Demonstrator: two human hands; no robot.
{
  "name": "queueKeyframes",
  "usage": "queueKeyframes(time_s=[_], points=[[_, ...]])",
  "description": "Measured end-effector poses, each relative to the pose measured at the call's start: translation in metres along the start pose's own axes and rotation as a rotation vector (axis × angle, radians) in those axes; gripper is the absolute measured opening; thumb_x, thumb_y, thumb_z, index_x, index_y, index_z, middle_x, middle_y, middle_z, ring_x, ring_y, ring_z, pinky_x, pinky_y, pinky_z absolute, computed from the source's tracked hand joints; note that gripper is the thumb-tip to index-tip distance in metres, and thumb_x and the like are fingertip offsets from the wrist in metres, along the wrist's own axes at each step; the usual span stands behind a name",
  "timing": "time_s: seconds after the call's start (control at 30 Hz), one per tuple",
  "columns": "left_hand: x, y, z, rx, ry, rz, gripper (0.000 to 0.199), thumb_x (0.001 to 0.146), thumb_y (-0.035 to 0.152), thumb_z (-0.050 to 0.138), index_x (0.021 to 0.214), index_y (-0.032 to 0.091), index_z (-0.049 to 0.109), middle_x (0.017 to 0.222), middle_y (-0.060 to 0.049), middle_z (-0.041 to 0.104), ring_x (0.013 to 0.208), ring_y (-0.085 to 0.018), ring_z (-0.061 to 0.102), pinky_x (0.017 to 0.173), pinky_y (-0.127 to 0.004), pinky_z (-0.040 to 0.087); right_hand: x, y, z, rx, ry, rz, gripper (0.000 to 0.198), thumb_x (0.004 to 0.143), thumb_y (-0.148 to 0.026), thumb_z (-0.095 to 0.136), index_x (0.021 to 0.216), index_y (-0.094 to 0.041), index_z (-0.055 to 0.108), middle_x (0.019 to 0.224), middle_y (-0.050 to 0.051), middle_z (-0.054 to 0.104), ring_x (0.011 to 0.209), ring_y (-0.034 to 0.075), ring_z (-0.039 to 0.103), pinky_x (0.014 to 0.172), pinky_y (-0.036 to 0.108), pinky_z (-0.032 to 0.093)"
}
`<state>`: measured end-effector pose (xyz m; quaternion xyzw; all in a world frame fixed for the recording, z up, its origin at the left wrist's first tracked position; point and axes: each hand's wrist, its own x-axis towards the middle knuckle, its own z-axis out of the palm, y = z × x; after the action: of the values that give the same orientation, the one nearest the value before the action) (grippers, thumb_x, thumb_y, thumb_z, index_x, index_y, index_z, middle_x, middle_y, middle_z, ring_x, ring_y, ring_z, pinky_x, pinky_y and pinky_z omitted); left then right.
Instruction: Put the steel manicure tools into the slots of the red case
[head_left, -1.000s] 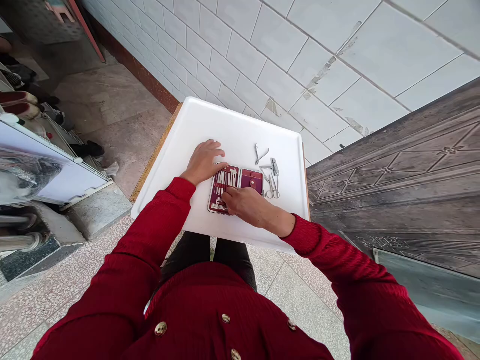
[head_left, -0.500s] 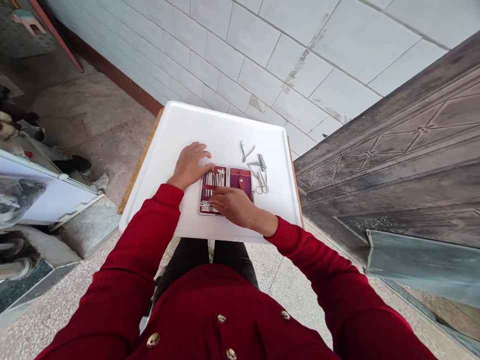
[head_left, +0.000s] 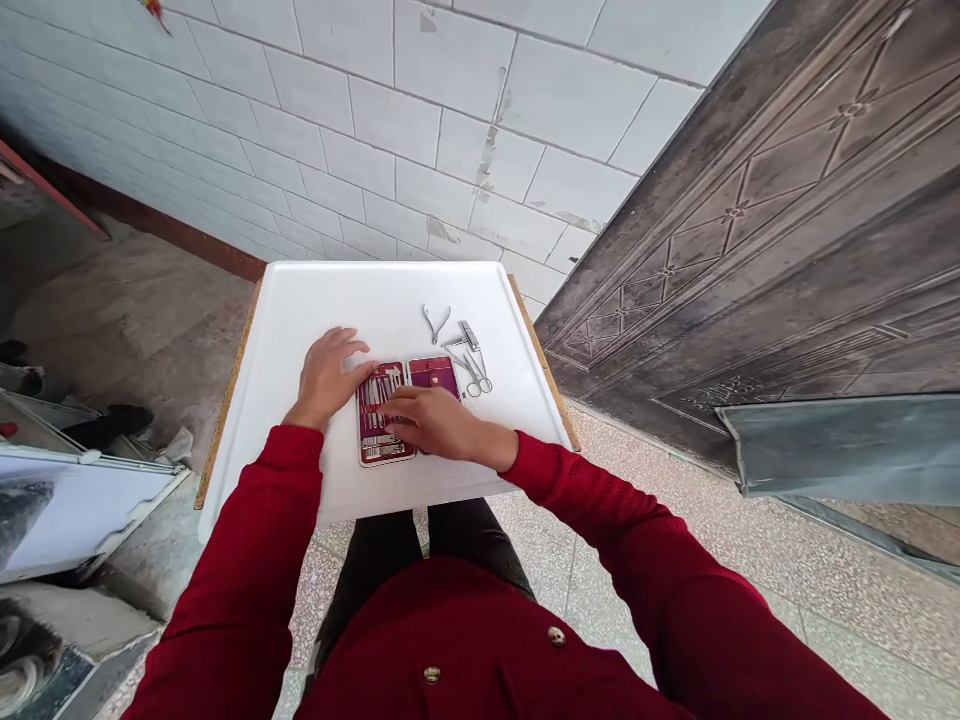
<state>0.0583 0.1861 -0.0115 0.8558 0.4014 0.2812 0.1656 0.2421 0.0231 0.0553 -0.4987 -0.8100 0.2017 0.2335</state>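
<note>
An open manicure case [head_left: 363,425] lies on a white tray, several slim metal tools set in its left half. Its right half has a purple flap [head_left: 433,374] with a snap button. My left hand [head_left: 328,375] rests at the case's upper left corner, fingers apart and thumb at the edge. Over the tools, my right hand [head_left: 439,422] has its fingertips pressed together; whatever they pinch is hidden. Cuticle nippers [head_left: 435,325], a nail clipper [head_left: 469,335] and small scissors [head_left: 478,380] lie to the right of the case.
The white tray [head_left: 277,310] sits on a board with brown edges [head_left: 551,385]. Behind it rises a white tiled wall [head_left: 360,120]. A dark carved door panel [head_left: 720,260] stands on the right, and a white cabinet-like object [head_left: 97,505] is at the left.
The view has turned, so the tray appears lower and further left. My right fingertips have shifted a little up the case, uncovering more of its lower end. My left hand stays at the corner.
</note>
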Motion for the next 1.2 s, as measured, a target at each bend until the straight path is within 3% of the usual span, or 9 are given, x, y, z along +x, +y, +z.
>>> queueKeyframes(time_s=[0.17,0.23,0.3,0.37,0.43,0.67,0.8,1.2], points=[[0.002,-0.003,0.0,-0.016,0.01,-0.004,0.024,0.089,0.045,0.073,0.103,0.026,0.076,0.143,-0.006,0.065,0.143,-0.033,0.05,0.122,-0.052,0.038,-0.005,0.065,-0.055,0.087,0.415,0.176,0.016,0.097,-0.018,0.062,0.098,-0.017,0.077,0.097,0.007,0.075,0.088,0.018,0.067,0.081,0.029,0.048],[0.003,-0.004,-0.002,-0.023,0.009,-0.007,0.023,0.088,0.045,0.074,0.102,0.027,0.076,0.142,-0.005,0.065,0.141,-0.033,0.052,0.122,-0.052,0.038,-0.014,0.096,-0.068,0.103,0.595,0.362,0.015,0.093,-0.019,0.062,0.092,-0.016,0.077,0.092,0.006,0.075,0.08,0.017,0.064,0.077,0.029,0.047],[0.004,-0.004,-0.003,-0.03,0.003,-0.016,0.023,0.088,0.045,0.075,0.102,0.028,0.076,0.142,-0.004,0.066,0.14,-0.032,0.053,0.122,-0.052,0.039,-0.024,0.121,-0.073,0.141,0.664,0.561,0.015,0.09,-0.022,0.063,0.084,-0.015,0.075,0.08,0.004,0.072,0.071,0.016,0.059,0.07,0.027,0.044],[0.005,-0.005,-0.005,-0.037,-0.006,-0.017,0.024,0.087,0.046,0.076,0.102,0.028,0.076,0.142,-0.005,0.066,0.14,-0.032,0.053,0.122,-0.052,0.039,-0.031,0.135,-0.072,0.213,0.655,0.68,0.013,0.085,-0.024,0.066,0.08,-0.015,0.073,0.072,0.002,0.068,0.066,0.015,0.056,0.065,0.026,0.041],[0.006,-0.006,-0.006,-0.044,-0.013,-0.008,0.025,0.086,0.046,0.076,0.103,0.027,0.077,0.142,-0.006,0.066,0.14,-0.032,0.053,0.121,-0.053,0.04,-0.034,0.14,-0.069,0.242,0.634,0.708,0.012,0.083,-0.025,0.067,0.077,-0.015,0.07,0.071,0.001,0.067,0.065,0.014,0.054,0.063,0.025,0.039],[0.004,-0.003,-0.011,-0.073,-0.032,0.04,0.022,0.091,0.045,0.068,0.098,0.028,0.08,0.141,-0.003,0.064,0.136,-0.029,0.056,0.12,-0.049,0.042,-0.029,0.118,-0.068,0.147,0.52,0.609,0.012,0.086,-0.023,0.066,0.076,-0.017,0.068,0.071,-0.001,0.067,0.066,0.012,0.054,0.062,0.025,0.036],[0.004,-0.006,-0.01,-0.103,-0.047,0.063,0.025,0.092,0.046,0.066,0.095,0.027,0.081,0.137,-0.004,0.067,0.134,-0.029,0.057,0.12,-0.049,0.042,-0.029,0.101,-0.069,0.062,0.389,0.56,0.015,0.088,-0.023,0.066,0.074,-0.017,0.069,0.069,-0.002,0.066,0.065,0.012,0.054,0.062,0.025,0.033],[0.005,-0.002,-0.014,-0.112,-0.085,0.024,0.024,0.091,0.043,0.064,0.096,0.025,0.08,0.139,-0.005,0.067,0.135,-0.026,0.057,0.123,-0.048,0.04,-0.019,0.073,-0.076,-0.183,0.16,0.595,0.015,0.089,-0.015,0.062,0.085,-0.018,0.076,0.086,0.005,0.077,0.078,0.019,0.065,0.062,0.029,0.034]])
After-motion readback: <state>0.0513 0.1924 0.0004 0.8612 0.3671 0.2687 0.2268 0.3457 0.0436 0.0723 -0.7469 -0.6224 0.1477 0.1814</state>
